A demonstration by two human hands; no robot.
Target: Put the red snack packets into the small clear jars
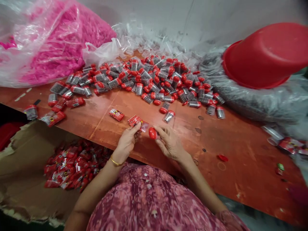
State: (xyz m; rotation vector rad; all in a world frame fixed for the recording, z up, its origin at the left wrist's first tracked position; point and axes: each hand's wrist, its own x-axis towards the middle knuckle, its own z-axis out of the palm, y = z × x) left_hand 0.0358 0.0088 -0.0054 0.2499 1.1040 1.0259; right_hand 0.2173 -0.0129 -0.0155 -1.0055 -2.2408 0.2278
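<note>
Over the table's front edge, my left hand (127,141) pinches a red printed plastic sleeve (134,120) with a clear end pointing right. My right hand (170,141) grips a small container with a rounded red cap (152,132), cap toward the sleeve; its body is mostly hidden by my fingers. The two hands are close together but apart. A red printed packet (116,114) lies left of the sleeve. Behind my right hand rests a clear red-capped container (169,116) with dark contents. A large heap of similar containers (144,77) spreads across the table beyond.
A clear bag of pink pieces (57,45) stands back left. Clear empty tubes (154,41) pile against the wall. At right, a red tub (262,54) sits on a plastic bag of dark material (250,99). Below the table's left edge, a cardboard box (26,173) holds red packets (74,163).
</note>
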